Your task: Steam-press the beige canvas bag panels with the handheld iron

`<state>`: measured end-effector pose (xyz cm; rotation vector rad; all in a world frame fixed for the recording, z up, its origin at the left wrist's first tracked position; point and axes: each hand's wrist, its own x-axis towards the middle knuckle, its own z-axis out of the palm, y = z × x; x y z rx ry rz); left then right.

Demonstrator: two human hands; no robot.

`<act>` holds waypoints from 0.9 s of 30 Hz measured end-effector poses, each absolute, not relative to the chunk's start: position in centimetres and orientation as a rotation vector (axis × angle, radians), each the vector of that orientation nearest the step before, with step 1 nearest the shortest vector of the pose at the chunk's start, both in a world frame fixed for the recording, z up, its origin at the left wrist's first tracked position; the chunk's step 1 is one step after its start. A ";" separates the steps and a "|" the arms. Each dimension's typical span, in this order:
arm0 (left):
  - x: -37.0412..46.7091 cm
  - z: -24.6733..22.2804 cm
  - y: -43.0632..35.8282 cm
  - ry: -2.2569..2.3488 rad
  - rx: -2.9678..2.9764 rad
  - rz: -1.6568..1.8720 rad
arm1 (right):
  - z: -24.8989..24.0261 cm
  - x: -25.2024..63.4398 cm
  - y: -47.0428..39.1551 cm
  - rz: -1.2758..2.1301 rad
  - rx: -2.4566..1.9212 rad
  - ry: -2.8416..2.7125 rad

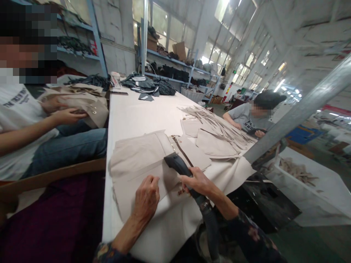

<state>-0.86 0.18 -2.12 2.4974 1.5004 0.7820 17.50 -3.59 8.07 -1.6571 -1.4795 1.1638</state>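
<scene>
A beige bag (137,157) with brass-coloured metal fittings lies flat on the white table. My right hand (200,180) is wrapped around the handle of a black vacuum cleaner nozzle (175,163), whose tube runs down toward my lap. The nozzle's flat tip is over the bag, close to its metal-trimmed edge; whether it touches cannot be told. My left hand (147,197) rests on the lower part of the bag, fingers curled inward and closed on the material. Its fingertips are partly hidden.
Beige straps (219,124) and flat beige pieces (216,144) lie to the right, dark pieces (148,86) at the far end. One person (16,120) on the left handles a beige piece; another (249,113) works across the table. A metal post (296,106) slants at the right.
</scene>
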 end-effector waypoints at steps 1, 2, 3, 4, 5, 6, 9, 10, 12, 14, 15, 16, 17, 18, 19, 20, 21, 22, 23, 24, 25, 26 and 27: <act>-0.9 -2.2 0.2 1.500 2.498 0.787 | 8.4 17.8 -3.0 1.105 -1.657 -1.472; -0.9 -2.2 0.3 1.502 2.498 0.794 | 8.9 18.3 -2.6 1.048 -1.660 -1.453; -0.9 -2.3 0.3 1.505 2.499 0.801 | 9.5 18.8 -2.4 1.000 -1.663 -1.423; -0.9 -2.3 0.4 1.509 2.502 0.807 | 10.1 19.5 -2.5 0.964 -1.666 -1.394; -0.9 -2.4 0.4 1.515 2.506 0.811 | 10.7 20.1 -2.8 0.941 -1.670 -1.375; -0.9 -2.4 0.4 1.524 2.510 0.812 | 11.3 20.7 -3.4 0.929 -1.676 -1.364; -0.7 -2.5 0.4 1.537 2.518 0.805 | 11.7 22.1 -6.1 0.980 -1.705 -1.365; -0.6 -2.5 0.4 1.537 2.513 0.808 | 11.5 22.3 -7.1 1.009 -1.718 -1.362; -0.8 -2.5 0.4 1.525 2.478 0.824 | 10.6 22.7 -9.1 1.077 -1.734 -1.351; -1.4 -2.1 0.7 1.462 2.439 0.801 | 9.6 23.0 -10.7 1.135 -1.735 -1.350; -1.8 -1.8 1.0 1.426 2.429 0.774 | 9.2 23.2 -11.4 1.148 -1.731 -1.348; -2.3 -1.3 1.5 1.401 2.433 0.751 | 8.8 23.3 -12.0 1.149 -1.721 -1.342; -2.7 -0.7 2.1 1.393 2.451 0.739 | 8.4 23.5 -12.4 1.142 -1.710 -1.331; -3.0 0.0 2.7 1.404 2.475 0.750 | 8.1 23.7 -12.8 1.132 -1.696 -1.321; -3.1 0.6 3.4 1.437 2.504 0.775 | 7.9 23.9 -13.0 1.125 -1.683 -1.317; -3.1 1.3 4.0 1.488 2.533 0.797 | 7.7 24.0 -13.2 1.128 -1.674 -1.318; -2.8 1.8 4.6 1.534 2.564 0.786 | 7.6 24.1 -13.4 1.139 -1.670 -1.317; -2.3 2.2 4.9 1.569 2.595 0.732 | 7.4 24.2 -13.5 1.157 -1.666 -1.317; -1.6 2.4 5.1 1.603 2.622 0.652 | 7.4 24.3 -13.6 1.174 -1.663 -1.316; -0.8 2.5 5.1 1.641 2.646 0.572 | 7.3 24.4 -13.8 1.191 -1.658 -1.315; 0.0 2.5 4.8 1.686 2.667 0.521 | 7.3 24.5 -13.9 1.201 -1.655 -1.311; 0.9 2.3 4.3 1.732 2.687 0.521 | 7.3 24.6 -14.1 1.202 -1.654 -1.309; 1.7 2.1 3.7 1.773 2.711 0.578 | 7.3 24.6 -14.3 1.199 -1.656 -1.314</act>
